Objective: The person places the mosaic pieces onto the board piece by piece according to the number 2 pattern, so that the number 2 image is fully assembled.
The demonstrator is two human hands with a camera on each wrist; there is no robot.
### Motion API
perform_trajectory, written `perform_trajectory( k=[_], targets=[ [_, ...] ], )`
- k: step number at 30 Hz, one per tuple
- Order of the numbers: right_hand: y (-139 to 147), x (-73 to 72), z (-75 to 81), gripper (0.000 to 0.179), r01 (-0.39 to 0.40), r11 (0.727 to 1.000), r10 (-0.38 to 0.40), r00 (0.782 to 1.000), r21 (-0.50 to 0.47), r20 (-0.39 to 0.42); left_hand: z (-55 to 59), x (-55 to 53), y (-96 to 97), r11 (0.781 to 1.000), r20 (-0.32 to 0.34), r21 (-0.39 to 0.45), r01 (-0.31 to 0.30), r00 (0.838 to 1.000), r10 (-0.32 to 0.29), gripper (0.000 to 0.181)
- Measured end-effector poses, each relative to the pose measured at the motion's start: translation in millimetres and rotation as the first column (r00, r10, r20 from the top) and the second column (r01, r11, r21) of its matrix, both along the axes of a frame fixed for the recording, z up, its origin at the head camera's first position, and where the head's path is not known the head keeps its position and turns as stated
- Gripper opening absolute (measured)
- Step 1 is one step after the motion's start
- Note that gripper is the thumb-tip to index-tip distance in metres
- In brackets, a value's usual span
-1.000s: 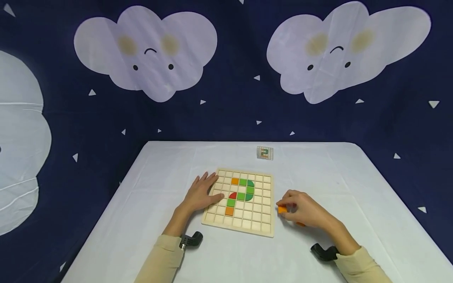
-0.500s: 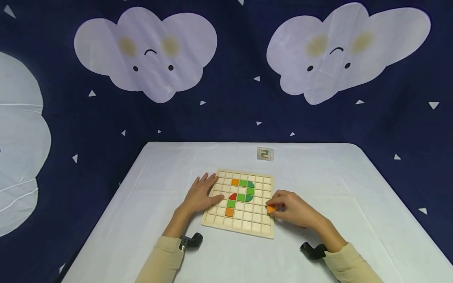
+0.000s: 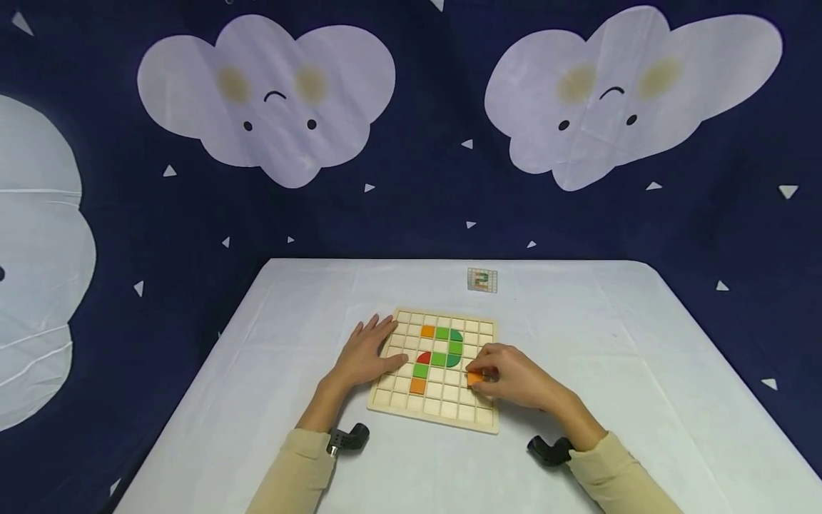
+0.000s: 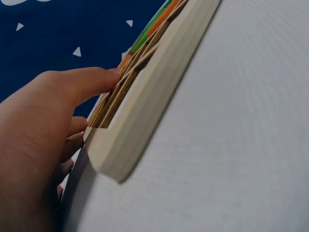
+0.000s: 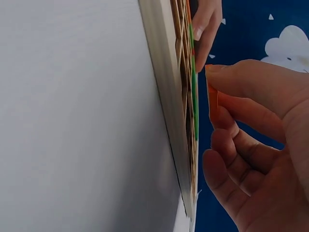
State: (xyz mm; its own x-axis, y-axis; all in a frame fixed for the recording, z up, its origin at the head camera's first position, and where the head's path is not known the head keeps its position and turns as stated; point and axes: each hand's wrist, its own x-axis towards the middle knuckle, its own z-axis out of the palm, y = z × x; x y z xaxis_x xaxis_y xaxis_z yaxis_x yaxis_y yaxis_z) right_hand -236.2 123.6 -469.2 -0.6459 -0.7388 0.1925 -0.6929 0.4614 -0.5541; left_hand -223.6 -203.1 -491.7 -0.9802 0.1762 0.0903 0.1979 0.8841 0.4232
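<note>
A pale wooden grid board (image 3: 465,412) lies on the white table. Set into its cells are orange squares (image 3: 417,386), light green squares (image 3: 439,358), dark green quarter-rounds (image 3: 453,360) and a red quarter-round (image 3: 424,358). My left hand (image 3: 366,355) rests along the board's left edge, fingers extended, thumb over the cells. Between the thumb and fingertips of my right hand (image 3: 514,376) is pinched an orange square tile (image 3: 474,379), over the right columns of the board. In the right wrist view the tile (image 5: 212,99) stands apart from the board's face, and the other fingers curl loosely.
A small pattern card (image 3: 482,280) with a similar coloured figure on a grid stands behind the board. Black wrist camera mounts (image 3: 550,451) stick out inward from both sleeves. A dark blue cloth with clouds (image 3: 270,100) hangs behind the table.
My right hand has moved left with the orange tile, from beside the board to over its right columns. My left hand and the tiles on the board have stayed put.
</note>
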Motion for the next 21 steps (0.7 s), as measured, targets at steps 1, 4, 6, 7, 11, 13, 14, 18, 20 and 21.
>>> perform_trajectory(
  k=[1, 4, 6, 7, 11, 13, 14, 18, 20, 21],
  targets=[
    [-2, -0.4, 0.0, 0.026, -0.003, 1.000, 0.003, 1.000, 0.003, 0.000, -0.3, 0.2, 0.2, 1.000, 0.000, 0.004, 0.002, 1.000, -0.002, 0.082],
    [-6, -1.8, 0.4, 0.025, -0.010, 1.000, 0.010, 1.000, 0.010, -0.006, -1.2, 0.6, 0.4, 1.000, -0.010, 0.011, 0.000, 1.000, 0.000, 0.082],
    [-9, -2.5, 1.7, 0.025, -0.012, 1.000, 0.013, 1.000, 0.014, -0.018, -1.7, 0.4, 0.5, 1.000, -0.016, 0.012, 0.000, 1.000, 0.000, 0.083],
    [-11, -2.6, 2.7, 0.026, -0.015, 1.000, 0.015, 1.000, 0.013, -0.023, -1.8, 0.3, 0.2, 1.000, -0.019, 0.012, 0.000, 1.000, 0.000, 0.083],
    [-19, -2.1, 6.0, 0.025, -0.033, 0.999, 0.033, 0.998, 0.010, -0.045, -2.1, 0.1, -0.5, 1.000, -0.009, 0.005, 0.000, 1.000, 0.000, 0.084],
    [-23, -1.2, 6.8, 0.024, -0.038, 0.999, 0.039, 0.998, 0.010, -0.046, -2.1, 0.0, -0.4, 1.000, -0.004, 0.004, -0.001, 1.000, 0.001, 0.083],
    [-26, -0.8, 6.7, 0.024, -0.040, 0.999, 0.041, 0.998, 0.011, -0.046, -1.9, 0.1, -0.3, 1.000, -0.002, 0.004, -0.003, 1.000, 0.003, 0.084],
    [-36, 1.3, 5.6, 0.025, -0.048, 0.999, 0.048, 0.998, 0.020, -0.037, -1.0, 0.2, 0.2, 1.000, -0.002, 0.001, -0.005, 1.000, 0.005, 0.083],
    [-41, 2.6, 4.6, 0.025, -0.053, 0.998, 0.054, 0.998, 0.028, -0.032, -0.1, 0.3, 0.3, 1.000, -0.001, -0.004, -0.005, 1.000, 0.005, 0.084],
    [-43, 3.2, 4.1, 0.025, -0.055, 0.998, 0.056, 0.998, 0.033, -0.032, 0.3, 0.3, 0.2, 1.000, 0.000, -0.008, -0.005, 1.000, 0.005, 0.084]
  ],
)
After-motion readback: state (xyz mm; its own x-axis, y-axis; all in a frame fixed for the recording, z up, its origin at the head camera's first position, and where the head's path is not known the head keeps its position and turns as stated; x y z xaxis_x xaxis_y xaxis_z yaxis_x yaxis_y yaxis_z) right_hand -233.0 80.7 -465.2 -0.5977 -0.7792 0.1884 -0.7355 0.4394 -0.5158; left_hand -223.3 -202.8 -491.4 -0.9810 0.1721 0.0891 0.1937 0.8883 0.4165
